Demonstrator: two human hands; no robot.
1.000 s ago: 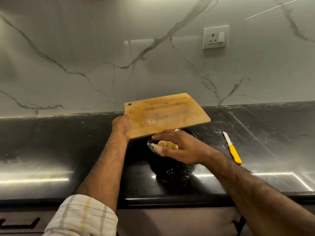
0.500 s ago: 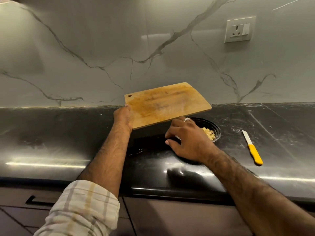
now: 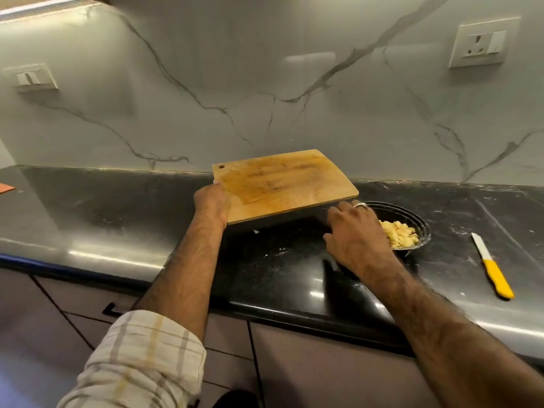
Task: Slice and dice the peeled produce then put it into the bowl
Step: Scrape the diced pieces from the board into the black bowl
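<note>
Now diced produce (image 3: 399,237) lies in bowl (image 3: 424,228), beside right fingers (image 3: 338,219).

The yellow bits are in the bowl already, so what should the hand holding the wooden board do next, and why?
Probably lower the bare wooden cutting board flat onto the black stone counter. The left hand holds it tilted up by its edge, nothing lies on it, and the diced yellow pieces already sit in the black round bowl, beside the right hand.

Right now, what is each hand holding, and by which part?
Left hand grips the cutting board by its left edge. Right hand holds nothing.
</note>
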